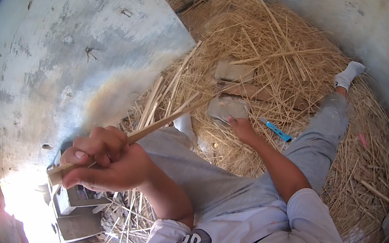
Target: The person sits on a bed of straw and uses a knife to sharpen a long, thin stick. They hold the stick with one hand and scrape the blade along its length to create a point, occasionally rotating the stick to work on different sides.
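My left hand (105, 161) is raised at the left, its fingers wrapped round a long, thin bamboo strip (159, 124). The strip slants away to the right, and its far end lies over a grey stone block (229, 107) and the edge of a brown wooden plank (259, 94). Beside that block my right hand (241, 128) is closed, thumb toward the block. Whatever it grips is blurred and too small to name. A blue utility knife (276, 130) lies on the shavings just right of it.
Straw-like shavings (276, 43) cover the floor around my outstretched legs (321, 130). Split strips (155, 98) lean near the pale wall (79, 54) on the left. A second flat block (234, 71) sits beyond the plank. Boxes (79, 222) stand by the bright opening, lower left.
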Demonstrator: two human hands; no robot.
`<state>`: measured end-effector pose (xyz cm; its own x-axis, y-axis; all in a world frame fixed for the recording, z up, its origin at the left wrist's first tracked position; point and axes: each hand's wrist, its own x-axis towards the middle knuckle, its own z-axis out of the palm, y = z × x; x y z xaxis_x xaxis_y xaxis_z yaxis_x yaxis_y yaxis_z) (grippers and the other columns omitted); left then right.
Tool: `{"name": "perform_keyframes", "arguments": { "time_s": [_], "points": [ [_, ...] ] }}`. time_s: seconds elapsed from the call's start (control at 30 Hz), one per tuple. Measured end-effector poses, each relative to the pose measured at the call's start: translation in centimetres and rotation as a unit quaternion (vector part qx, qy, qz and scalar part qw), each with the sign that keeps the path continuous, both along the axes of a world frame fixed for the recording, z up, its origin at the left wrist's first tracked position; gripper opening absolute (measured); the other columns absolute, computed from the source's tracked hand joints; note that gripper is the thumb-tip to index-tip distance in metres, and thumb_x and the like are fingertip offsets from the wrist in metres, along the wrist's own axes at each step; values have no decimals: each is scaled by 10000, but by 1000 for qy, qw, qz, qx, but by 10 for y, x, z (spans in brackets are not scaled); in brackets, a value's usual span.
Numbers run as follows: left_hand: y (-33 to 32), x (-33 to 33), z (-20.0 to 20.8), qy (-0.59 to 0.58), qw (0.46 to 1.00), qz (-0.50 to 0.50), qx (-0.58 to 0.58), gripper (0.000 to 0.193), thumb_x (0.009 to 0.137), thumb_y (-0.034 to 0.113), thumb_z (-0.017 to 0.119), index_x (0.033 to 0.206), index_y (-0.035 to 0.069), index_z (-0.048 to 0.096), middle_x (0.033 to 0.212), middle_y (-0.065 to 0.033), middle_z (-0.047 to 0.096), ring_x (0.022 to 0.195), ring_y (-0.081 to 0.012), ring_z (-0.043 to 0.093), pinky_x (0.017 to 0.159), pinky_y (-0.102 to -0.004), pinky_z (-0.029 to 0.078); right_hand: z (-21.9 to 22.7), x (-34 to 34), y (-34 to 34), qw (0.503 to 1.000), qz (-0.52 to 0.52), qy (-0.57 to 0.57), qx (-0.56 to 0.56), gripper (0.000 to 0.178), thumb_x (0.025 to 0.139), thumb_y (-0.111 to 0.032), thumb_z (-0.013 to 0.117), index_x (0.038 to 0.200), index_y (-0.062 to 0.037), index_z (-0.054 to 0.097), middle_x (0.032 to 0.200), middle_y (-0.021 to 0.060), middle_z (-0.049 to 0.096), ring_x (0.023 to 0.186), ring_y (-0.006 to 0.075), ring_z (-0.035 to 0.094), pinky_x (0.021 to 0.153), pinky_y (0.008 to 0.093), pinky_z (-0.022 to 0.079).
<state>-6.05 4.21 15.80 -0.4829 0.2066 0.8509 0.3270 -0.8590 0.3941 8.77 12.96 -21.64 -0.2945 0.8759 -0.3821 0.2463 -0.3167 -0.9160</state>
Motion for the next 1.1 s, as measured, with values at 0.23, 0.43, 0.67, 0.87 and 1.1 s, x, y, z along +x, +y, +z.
{"name": "perform_keyframes", "arguments": {
  "time_s": [0.23, 0.43, 0.67, 0.87, 1.1],
  "points": [
    [-3, -12, -4, 11, 997, -72, 19, 475, 1033, 541, 264, 922, 118, 450, 601, 43, 304, 411, -36, 206, 340, -184, 178, 93, -37, -42, 976, 27, 0, 216, 495, 1000, -480, 453, 986, -13, 616, 739, 223, 647, 747, 389, 660, 682, 480, 483],
    [-11, -14, -2, 61, 995, -75, 17, 476, 1031, 540, 260, 936, 113, 447, 602, 39, 313, 406, -39, 208, 341, -189, 197, -63, -16, -1, 984, 17, -177, 5, 571, 998, -510, 437, 934, 25, 628, 687, 214, 599, 690, 356, 620, 655, 435, 468],
    [-6, -4, -8, 37, 997, -60, 24, 479, 1035, 528, 243, 949, 99, 437, 609, 30, 318, 411, -40, 209, 331, -190, 192, 10, -32, -12, 985, -54, -14, -162, 572, 991, -515, 467, 843, 15, 622, 597, 141, 533, 606, 256, 600, 609, 419, 457],
    [-40, -16, 7, 54, 997, -19, 42, 462, 1045, 495, 296, 916, 82, 457, 634, 30, 329, 420, -47, 217, 345, -207, 193, 50, -37, -33, 982, -8, -55, 179, 530, 1001, -500, 443, 878, -5, 591, 618, 166, 590, 576, 362, 592, 581, 455, 474],
    [-62, -22, 18, 15, 992, 98, 74, 338, 1064, 385, 316, 1007, 120, 518, 641, 40, 363, 496, -53, 362, 394, -156, 295, 84, -37, -41, 956, 28, -44, 289, 454, 991, -477, 487, 956, -36, 592, 640, 178, 612, 615, 384, 626, 588, 471, 486]
  ]
}}
